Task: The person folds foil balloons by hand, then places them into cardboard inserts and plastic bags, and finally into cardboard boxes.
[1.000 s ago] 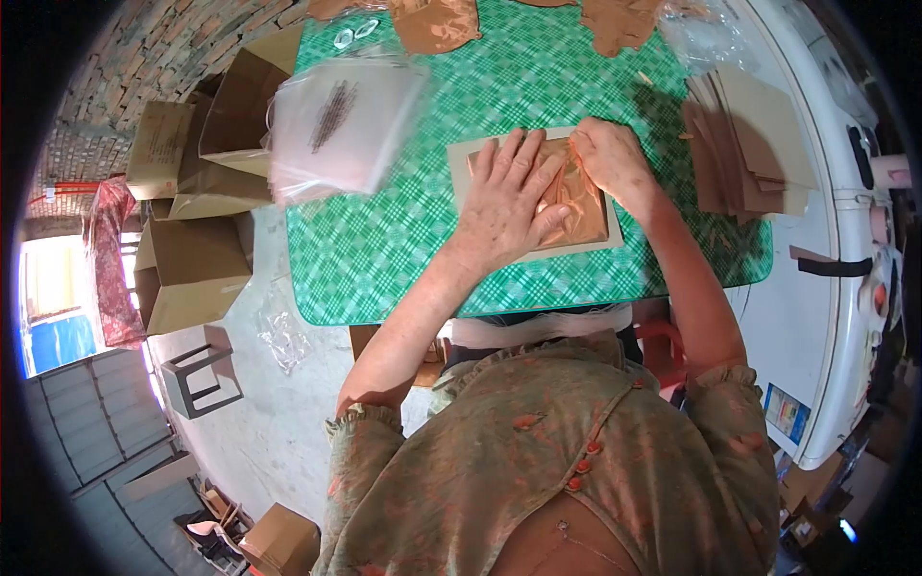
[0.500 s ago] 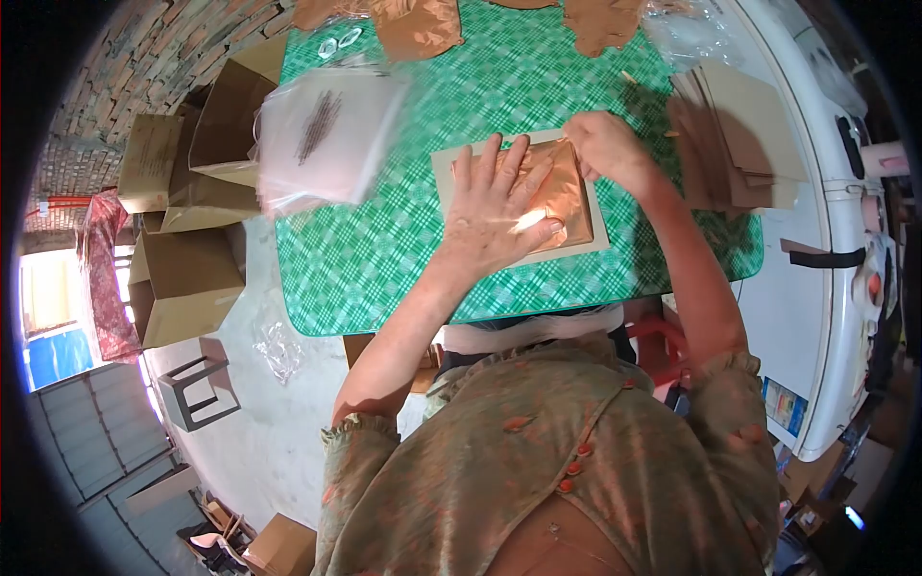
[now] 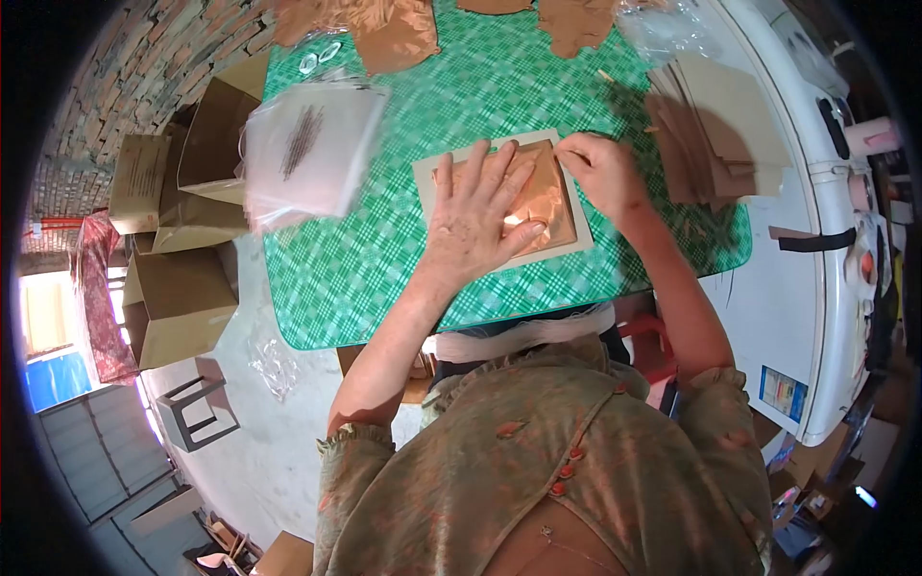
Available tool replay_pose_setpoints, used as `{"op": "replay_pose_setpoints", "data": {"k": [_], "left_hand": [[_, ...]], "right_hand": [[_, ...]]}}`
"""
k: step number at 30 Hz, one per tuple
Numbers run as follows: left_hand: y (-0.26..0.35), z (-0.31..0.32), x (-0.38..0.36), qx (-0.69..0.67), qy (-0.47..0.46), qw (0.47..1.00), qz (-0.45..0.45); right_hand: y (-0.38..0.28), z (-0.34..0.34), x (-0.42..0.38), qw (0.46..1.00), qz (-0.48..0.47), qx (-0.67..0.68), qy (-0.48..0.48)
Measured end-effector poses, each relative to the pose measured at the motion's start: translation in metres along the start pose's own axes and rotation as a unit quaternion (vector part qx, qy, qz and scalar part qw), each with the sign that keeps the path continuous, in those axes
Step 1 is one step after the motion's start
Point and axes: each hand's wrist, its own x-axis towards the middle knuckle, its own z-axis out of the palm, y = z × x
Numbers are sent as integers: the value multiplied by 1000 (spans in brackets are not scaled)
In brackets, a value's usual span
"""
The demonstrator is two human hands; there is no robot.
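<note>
A folded, shiny copper-coloured piece, seemingly thin cloth, lies on a beige cardboard sheet at the middle of the table. My left hand rests flat across its left part, fingers spread, pressing on it and hiding some of it. At its upper right corner, my right hand has thumb and forefinger pinched together, with the other fingers curled. The fingertips meet the corner of the copper-coloured piece.
The table has a green plaid cover. Clear plastic bags lie left, cardboard sheets right, brown shiny pieces at the far edge. Open cardboard boxes stand left; a white fridge-like cabinet borders the right.
The whole view has shifted slightly. My right hand has turned a little at the corner, its fingertips now pinched there more visibly. My left hand stays flat on the copper-coloured piece.
</note>
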Motion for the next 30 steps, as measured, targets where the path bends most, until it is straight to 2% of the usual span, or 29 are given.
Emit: {"op": "replay_pose_setpoints", "data": {"k": [3, 8, 11, 16, 23, 26, 30], "left_hand": [[1, -4, 0, 6, -35, 999, -13], [2, -6, -1, 14, -41, 999, 0], [2, -6, -1, 21, -46, 999, 3], [2, -3, -2, 36, -45, 998, 10], [1, -2, -3, 35, -45, 998, 18], [1, -3, -1, 33, -48, 998, 21], [1, -3, -1, 33, -51, 998, 22]], "right_hand": [[1, 5, -3, 998, -37, -34, 23], [-6, 6, -18, 992, -99, -49, 57], [-3, 7, -17, 995, -69, -31, 60], [-3, -2, 12, 996, 39, 35, -67], [-17, -16, 42, 959, 174, 119, -190], [-16, -19, 53, 943, 204, 126, -232], [-14, -17, 62, 941, 191, 68, -270]]}}
